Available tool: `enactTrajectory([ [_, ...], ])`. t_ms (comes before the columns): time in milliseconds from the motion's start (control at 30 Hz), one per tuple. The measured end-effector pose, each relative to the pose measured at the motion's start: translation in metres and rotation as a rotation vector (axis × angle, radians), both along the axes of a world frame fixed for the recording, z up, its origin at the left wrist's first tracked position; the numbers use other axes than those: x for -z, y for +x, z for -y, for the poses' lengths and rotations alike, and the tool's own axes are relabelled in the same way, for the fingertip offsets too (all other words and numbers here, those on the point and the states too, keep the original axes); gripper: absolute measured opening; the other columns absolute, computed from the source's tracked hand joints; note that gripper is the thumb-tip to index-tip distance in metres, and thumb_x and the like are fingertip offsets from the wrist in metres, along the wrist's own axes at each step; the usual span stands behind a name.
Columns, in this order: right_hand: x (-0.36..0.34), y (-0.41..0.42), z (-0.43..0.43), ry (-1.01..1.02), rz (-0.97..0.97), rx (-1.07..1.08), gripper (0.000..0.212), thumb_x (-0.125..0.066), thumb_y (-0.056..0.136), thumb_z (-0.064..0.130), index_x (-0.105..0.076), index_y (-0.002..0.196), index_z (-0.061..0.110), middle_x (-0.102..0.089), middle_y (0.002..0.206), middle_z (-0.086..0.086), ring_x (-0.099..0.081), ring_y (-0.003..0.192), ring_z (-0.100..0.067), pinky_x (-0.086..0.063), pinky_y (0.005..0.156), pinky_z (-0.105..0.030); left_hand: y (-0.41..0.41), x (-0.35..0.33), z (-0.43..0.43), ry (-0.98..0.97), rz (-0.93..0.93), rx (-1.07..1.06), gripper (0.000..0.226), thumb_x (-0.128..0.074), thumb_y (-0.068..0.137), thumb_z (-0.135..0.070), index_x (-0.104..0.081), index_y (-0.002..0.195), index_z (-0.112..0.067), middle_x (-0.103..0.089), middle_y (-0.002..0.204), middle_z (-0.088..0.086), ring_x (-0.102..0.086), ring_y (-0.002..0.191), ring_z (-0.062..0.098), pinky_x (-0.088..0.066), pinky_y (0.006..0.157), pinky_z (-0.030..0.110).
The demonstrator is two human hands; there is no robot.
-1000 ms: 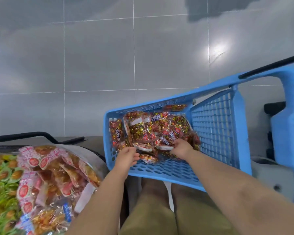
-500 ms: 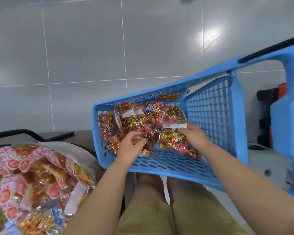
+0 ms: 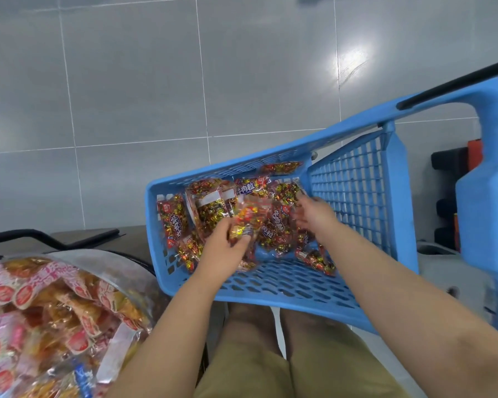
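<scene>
My left hand (image 3: 224,251) now pinches a candy packet (image 3: 246,222), raised inside the blue basket (image 3: 357,202). My right hand (image 3: 314,216) has dropped its own, fingers spread, free to grab next.

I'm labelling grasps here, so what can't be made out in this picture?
The right hand: head view, motion blur; whether its fingers hold anything is unclear.
The packet in the left hand: print smeared by blur, partly covered by fingers.
The large snack bag: cut off by the left and bottom edges.
</scene>
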State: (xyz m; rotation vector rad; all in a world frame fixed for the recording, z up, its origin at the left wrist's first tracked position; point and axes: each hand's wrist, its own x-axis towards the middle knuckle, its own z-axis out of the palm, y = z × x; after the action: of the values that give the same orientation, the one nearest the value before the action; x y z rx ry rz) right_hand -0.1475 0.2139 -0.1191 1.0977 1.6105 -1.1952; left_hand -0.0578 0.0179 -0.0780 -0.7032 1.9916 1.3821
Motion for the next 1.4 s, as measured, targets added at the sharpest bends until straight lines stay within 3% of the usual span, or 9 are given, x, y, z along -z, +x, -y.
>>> enactTrajectory([
  [133, 0.044, 0.010, 0.009, 0.231, -0.044, -0.530, 0.049, -0.063, 0.086, 0.035, -0.053, 0.126, 0.009, -0.057, 0.127, -0.012, -0.055, 0.113, -0.029, -0.043, 0.089, -0.031, 0.012, 0.017, 0.016, 0.137, 0.161, -0.361, 0.024, -0.061, 0.092, -0.018, -0.055, 0.106, -0.037, -0.065, 0.112, -0.005, -0.063, 0.106, 0.017, -0.054, 0.091, 0.039],
  [300, 0.064, 0.018, 0.014, 0.444, -0.181, -1.043, 0.037, -0.059, 0.085, 0.050, -0.056, 0.098, 0.016, -0.061, 0.111, -0.010, -0.049, 0.112, -0.032, -0.040, 0.090, -0.037, 0.026, 0.028, 0.028, 0.135, 0.261, -0.494, 0.026, -0.067, 0.090, -0.023, -0.055, 0.110, -0.032, -0.061, 0.115, -0.012, -0.059, 0.109, 0.014, -0.051, 0.095, 0.042],
  [433, 0.060, 0.023, 0.004, 0.363, -0.283, -0.876, 0.027, -0.054, 0.092, 0.040, -0.055, 0.079, 0.017, -0.061, 0.089, -0.007, -0.057, 0.088, -0.026, -0.042, 0.068, -0.032, 0.029, 0.029, 0.027, 0.220, 0.306, -0.607, 0.035, -0.067, 0.087, -0.005, -0.056, 0.110, -0.029, -0.067, 0.114, -0.003, -0.064, 0.106, 0.019, -0.052, 0.093, 0.048],
  [600, 0.030, 0.044, -0.017, 0.291, -0.507, -0.597, 0.026, -0.051, 0.096, 0.031, -0.068, 0.110, 0.017, -0.065, 0.102, -0.008, -0.058, 0.090, -0.022, -0.047, 0.077, -0.032, 0.024, 0.022, 0.024, 0.344, 0.332, -0.706, 0.042, -0.062, 0.087, 0.004, -0.056, 0.114, -0.027, -0.066, 0.118, 0.002, -0.064, 0.106, 0.023, -0.059, 0.079, 0.045],
  [767, -0.018, 0.045, -0.022, 0.221, -0.603, -0.174, 0.023, -0.047, 0.097, 0.032, -0.050, 0.074, 0.028, -0.051, 0.072, 0.007, -0.046, 0.065, -0.006, -0.038, 0.056, -0.013, 0.014, 0.015, 0.018, 0.400, 0.372, -0.799, 0.023, -0.056, 0.094, -0.007, -0.058, 0.114, -0.019, -0.074, 0.100, 0.004, -0.073, 0.086, 0.022, -0.059, 0.064, 0.040],
  [933, -0.055, 0.029, -0.021, -0.194, -0.581, 0.098, 0.030, -0.049, 0.096, 0.017, -0.062, 0.072, 0.028, -0.063, 0.074, 0.012, -0.058, 0.071, -0.003, -0.049, 0.066, -0.019, 0.004, 0.009, 0.013, 0.440, 0.374, -0.769, 0.027, -0.056, 0.095, -0.015, -0.055, 0.122, -0.017, -0.069, 0.114, 0.013, -0.069, 0.095, 0.026, -0.057, 0.082, 0.048],
  [1033, -0.058, 0.024, -0.004, -0.432, -0.351, -0.030, 0.017, -0.050, 0.095, 0.014, -0.061, 0.083, 0.015, -0.067, 0.075, 0.006, -0.066, 0.071, -0.011, -0.056, 0.066, -0.026, -0.002, 0.001, 0.012, 0.627, 0.351, -0.707, 0.054, -0.049, 0.089, -0.052, -0.052, 0.133, -0.021, -0.066, 0.123, 0.009, -0.064, 0.111, 0.029, -0.049, 0.096, 0.052],
  [1267, -0.012, 0.016, 0.029, -0.152, -0.298, -0.337, 0.022, -0.051, 0.092, 0.047, -0.063, 0.095, 0.030, -0.064, 0.095, 0.013, -0.059, 0.090, -0.007, -0.048, 0.077, -0.029, -0.005, 0.000, 0.011, 0.544, 0.304, -0.572, 0.056, -0.076, 0.061, -0.013, -0.060, 0.113, -0.020, -0.075, 0.097, 0.003, -0.072, 0.089, 0.020, -0.059, 0.070, 0.034],
  [1400, 0.050, -0.010, 0.012, 0.301, -0.364, -0.435, 0.042, -0.060, 0.089, 0.032, -0.052, 0.127, 0.018, -0.055, 0.128, -0.005, -0.054, 0.115, -0.023, -0.045, 0.090, -0.031, -0.007, 0.010, 0.013, 0.487, 0.323, -0.695, 0.058, -0.077, 0.058, -0.013, -0.060, 0.113, -0.018, -0.075, 0.100, 0.005, -0.070, 0.096, 0.023, -0.054, 0.087, 0.044],
])
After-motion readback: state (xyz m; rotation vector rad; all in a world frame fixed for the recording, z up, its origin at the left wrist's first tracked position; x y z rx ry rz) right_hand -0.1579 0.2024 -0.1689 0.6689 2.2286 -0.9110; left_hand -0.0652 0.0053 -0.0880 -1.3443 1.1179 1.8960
